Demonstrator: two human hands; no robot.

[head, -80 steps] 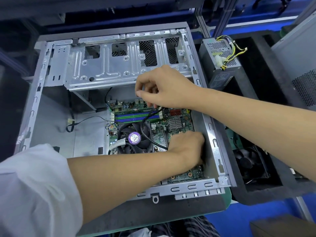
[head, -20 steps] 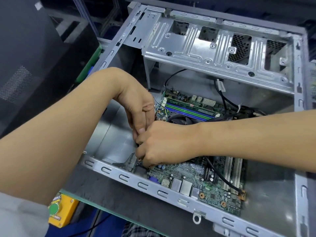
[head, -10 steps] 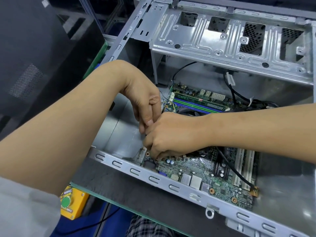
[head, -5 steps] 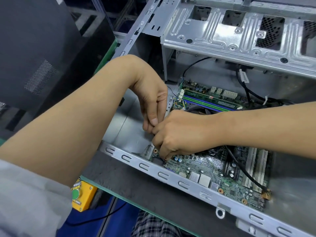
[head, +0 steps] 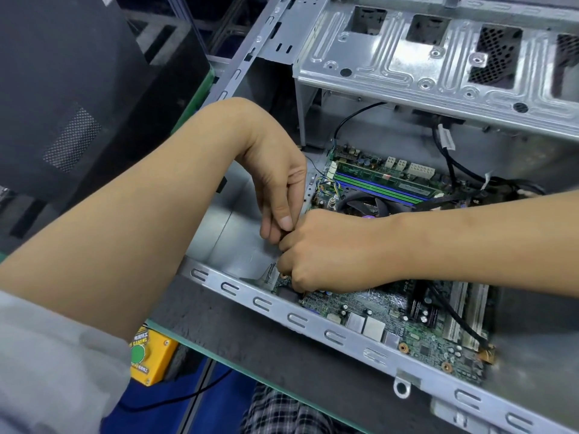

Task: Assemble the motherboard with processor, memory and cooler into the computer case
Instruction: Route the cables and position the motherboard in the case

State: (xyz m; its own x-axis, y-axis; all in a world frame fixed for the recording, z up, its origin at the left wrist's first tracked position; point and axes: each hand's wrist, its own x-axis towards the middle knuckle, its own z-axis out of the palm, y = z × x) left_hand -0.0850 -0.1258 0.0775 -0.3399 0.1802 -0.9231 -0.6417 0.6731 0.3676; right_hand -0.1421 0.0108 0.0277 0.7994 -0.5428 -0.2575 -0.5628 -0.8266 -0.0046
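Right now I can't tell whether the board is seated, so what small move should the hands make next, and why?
Probably press the motherboard corner down and check it lies flat. Both hands meet there: the right hand is curled at the edge, the left hand fingers point down beside it. What they hold is hidden.

dark grey work surface (head: 250, 349) with a thin green edge running along its near side. resting directly on it, an open silver computer case (head: 316, 321) lying on its side, slotted metal rim facing the near edge. farther left on the same surface, a large black panel (head: 78, 89) with a small mesh vent patch, just beside the case. below the green edge, a yellow box with a green button (head: 150, 355).
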